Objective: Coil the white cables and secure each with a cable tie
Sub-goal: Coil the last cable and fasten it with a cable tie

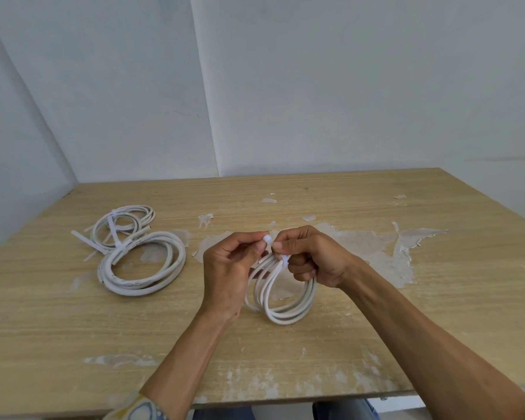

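A coiled white cable (281, 301) stands upright on the wooden table (376, 344), its loops hanging below my hands. My right hand (312, 257) grips the top of this coil where a white cable tie (285, 258) wraps the strands. My left hand (229, 268) pinches the small white head of the tie (267, 238) between thumb and fingertips, just above the coil. Two other coils lie flat at the left: a thick one (143, 265) and a thinner one (123, 224), each with a white tie across it.
The tabletop's veneer is peeled in pale patches around the middle and right (385, 247). A plain wall stands right behind the table's far edge. The table's near edge runs just above my lap.
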